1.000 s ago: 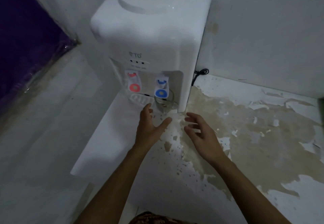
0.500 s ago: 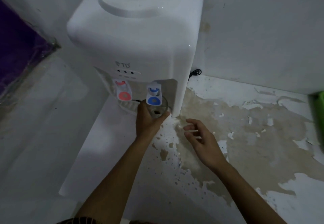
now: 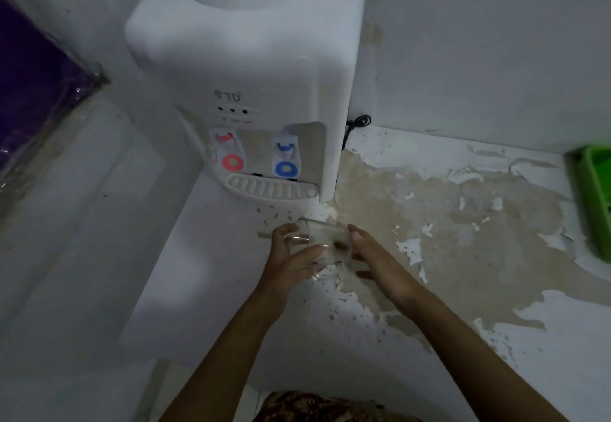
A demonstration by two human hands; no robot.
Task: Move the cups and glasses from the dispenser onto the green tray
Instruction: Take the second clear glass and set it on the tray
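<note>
A clear drinking glass [image 3: 325,241] is held in front of the white water dispenser [image 3: 251,67], a little above the counter. My left hand [image 3: 291,259] grips its left side. My right hand [image 3: 377,261] is against its right side, fingers wrapped behind it. The dispenser's drip tray [image 3: 271,187] under the red tap [image 3: 231,157] and blue tap [image 3: 285,160] has nothing on it. A green tray [image 3: 593,200] shows partly at the right edge of the frame.
The counter top [image 3: 446,223] right of the dispenser has peeling white coating and brown patches. A black cord [image 3: 355,122] hangs behind the dispenser by the wall. A purple plastic-wrapped object [image 3: 36,91] lies at the far left.
My left hand has drawn the glass out from under the blue tap, toward me. My right hand has come in against the glass. The green tray has entered view at right.
</note>
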